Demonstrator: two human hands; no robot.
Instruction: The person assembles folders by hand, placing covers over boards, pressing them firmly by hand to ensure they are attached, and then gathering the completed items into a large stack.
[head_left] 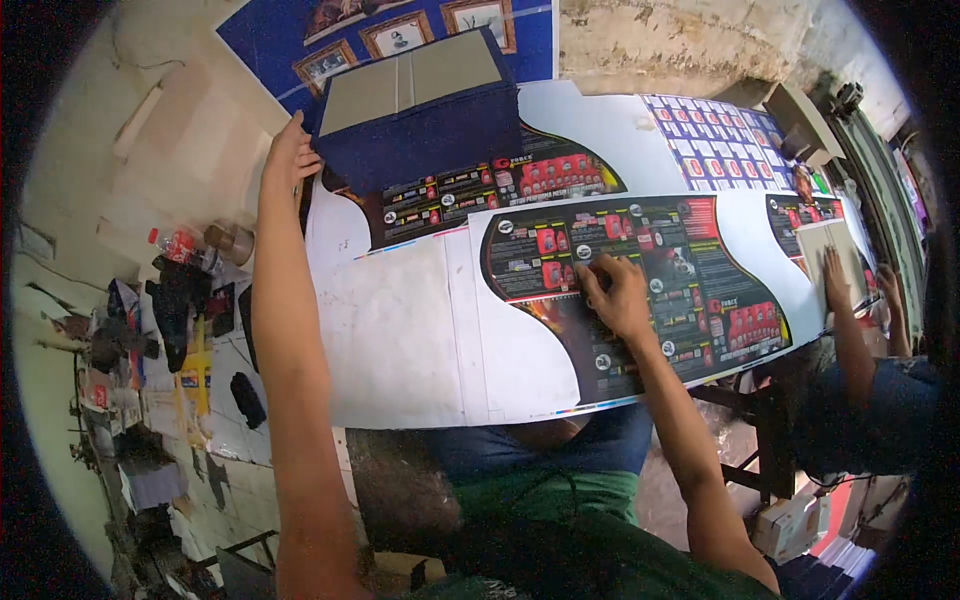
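Observation:
My left hand (291, 157) reaches to the far left, beside a dark blue stack of boards (420, 150) with a grey-beige panel (412, 88) on top. Its thumb stands apart from the fingers, which lie close to the stack's left side; whether they touch it I cannot tell. My right hand (617, 298) rests on a large black printed sheet (660, 265) with red product pictures and a wavy outline. Its fingers are curled and pinched together, and anything between them is hidden.
Pale boards (395, 330) cover the table in front of me. On the right, another person's hand (836, 280) lies on a beige panel (832, 250). A blue poster (270, 60) leans behind the stack. To the left stand a bottle with a red label (180, 245) and a brown cup (230, 242).

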